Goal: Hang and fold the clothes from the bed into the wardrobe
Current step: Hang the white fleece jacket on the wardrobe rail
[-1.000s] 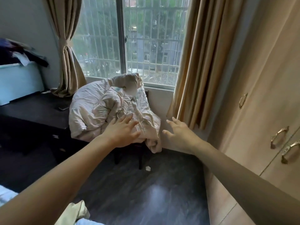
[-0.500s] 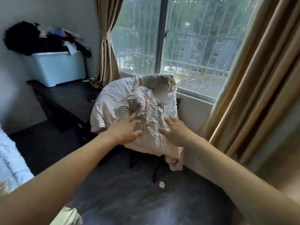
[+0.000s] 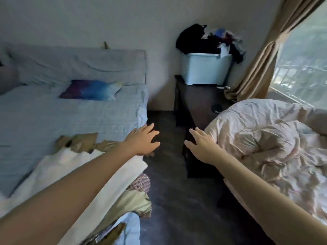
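Currently I see both hands empty with fingers spread, left hand [image 3: 144, 142] over the bed [image 3: 53, 117] edge above the white garment [image 3: 74, 170] and tan clothes [image 3: 79, 141], right hand [image 3: 203, 147] just beside the pink duvet [image 3: 265, 138].

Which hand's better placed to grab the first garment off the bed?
Left, probably. The left hand is open at the bed's edge, beside the white garment. The right hand is open by the pink duvet.
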Action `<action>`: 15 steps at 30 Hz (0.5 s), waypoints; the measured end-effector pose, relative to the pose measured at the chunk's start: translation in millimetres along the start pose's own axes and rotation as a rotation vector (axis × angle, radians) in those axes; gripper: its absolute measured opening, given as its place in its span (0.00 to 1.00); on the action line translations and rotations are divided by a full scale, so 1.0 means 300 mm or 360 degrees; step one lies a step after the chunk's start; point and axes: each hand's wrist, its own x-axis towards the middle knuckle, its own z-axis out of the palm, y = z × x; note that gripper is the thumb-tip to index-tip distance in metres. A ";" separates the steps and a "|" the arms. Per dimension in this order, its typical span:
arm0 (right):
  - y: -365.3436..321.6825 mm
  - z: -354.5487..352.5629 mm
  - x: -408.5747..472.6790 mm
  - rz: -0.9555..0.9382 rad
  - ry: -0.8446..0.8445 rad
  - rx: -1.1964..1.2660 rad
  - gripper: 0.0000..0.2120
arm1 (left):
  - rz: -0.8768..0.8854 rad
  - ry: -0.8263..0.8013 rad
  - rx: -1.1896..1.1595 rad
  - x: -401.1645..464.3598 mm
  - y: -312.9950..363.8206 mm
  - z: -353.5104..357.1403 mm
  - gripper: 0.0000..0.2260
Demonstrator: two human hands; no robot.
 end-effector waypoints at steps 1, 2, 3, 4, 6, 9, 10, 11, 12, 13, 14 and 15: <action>-0.053 0.022 0.060 -0.0094 -0.0037 -0.0031 0.31 | -0.0096 -0.0006 -0.0034 0.002 -0.068 0.011 0.26; -0.098 0.045 0.118 -0.0172 -0.0064 -0.0058 0.31 | -0.0182 -0.0007 -0.0069 0.001 -0.124 0.017 0.26; -0.149 0.062 0.172 -0.0244 -0.0085 -0.0091 0.31 | -0.0269 -0.0009 -0.0100 0.003 -0.183 0.025 0.26; -0.199 0.085 0.239 -0.0326 -0.0115 -0.0114 0.31 | -0.0360 -0.0004 -0.0145 0.003 -0.246 0.033 0.27; -0.299 0.124 0.353 -0.0456 -0.0187 -0.0178 0.31 | -0.0513 -0.0017 -0.0270 -0.005 -0.367 0.043 0.28; -0.435 0.184 0.484 -0.0662 -0.0274 -0.0291 0.31 | -0.0704 -0.0007 -0.0329 -0.060 -0.522 0.073 0.26; -0.479 0.209 0.518 -0.0725 -0.0298 -0.0309 0.31 | -0.0763 0.0011 -0.0315 -0.088 -0.563 0.088 0.26; -0.524 0.237 0.550 -0.0779 -0.0330 -0.0322 0.31 | -0.0839 0.0021 -0.0318 -0.121 -0.599 0.104 0.26; -0.568 0.269 0.581 -0.0832 -0.0367 -0.0330 0.31 | -0.0922 0.0016 -0.0339 -0.159 -0.629 0.119 0.26; -0.616 0.302 0.604 -0.0887 -0.0409 -0.0342 0.31 | -0.1004 -0.0005 -0.0376 -0.200 -0.659 0.139 0.26; -0.661 0.337 0.622 -0.0957 -0.0447 -0.0360 0.31 | -0.1081 -0.0026 -0.0416 -0.245 -0.684 0.157 0.26; -0.707 0.375 0.635 -0.1035 -0.0483 -0.0381 0.31 | -0.1168 -0.0045 -0.0463 -0.291 -0.713 0.175 0.25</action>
